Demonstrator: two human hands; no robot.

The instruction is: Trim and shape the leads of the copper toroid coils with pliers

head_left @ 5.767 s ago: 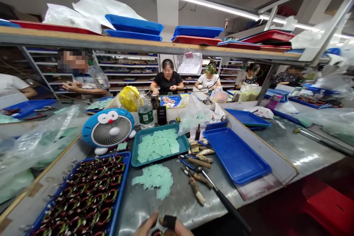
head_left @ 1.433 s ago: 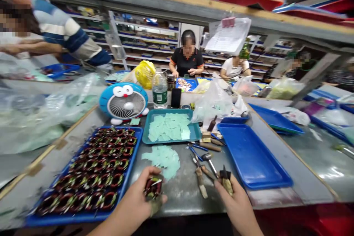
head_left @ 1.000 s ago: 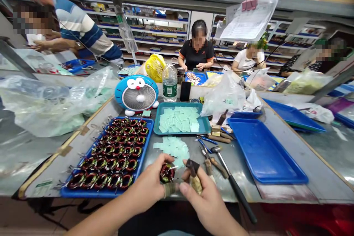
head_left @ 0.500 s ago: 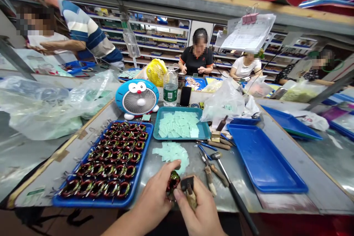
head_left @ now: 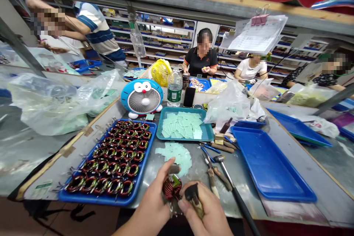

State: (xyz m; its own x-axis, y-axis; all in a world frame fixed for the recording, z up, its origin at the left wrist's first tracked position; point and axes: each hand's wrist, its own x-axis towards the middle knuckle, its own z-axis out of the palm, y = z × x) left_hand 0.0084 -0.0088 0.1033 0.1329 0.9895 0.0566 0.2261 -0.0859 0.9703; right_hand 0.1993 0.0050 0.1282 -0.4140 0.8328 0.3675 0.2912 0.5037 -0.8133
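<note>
My left hand is closed around a wound copper coil, its loose wire ends hanging at the bottom. Pressed up against the coil's right side, my right hand grips a small tool with a worn, tape-wrapped handle; its working end is hidden. Just beyond both hands lies a loose pile of pale green sheets. To the left, a blue tray holds rows of similar coils. More green sheets fill a teal tray.
Pliers and a black-handled hammer lie right of my hands, beside an empty blue tray. A blue fan, bottle and plastic bag stand behind. Several people work beyond the bench.
The coil has turned in my left hand, showing more of its red winding. My view has shifted slightly left. The person in stripes has raised an arm.
</note>
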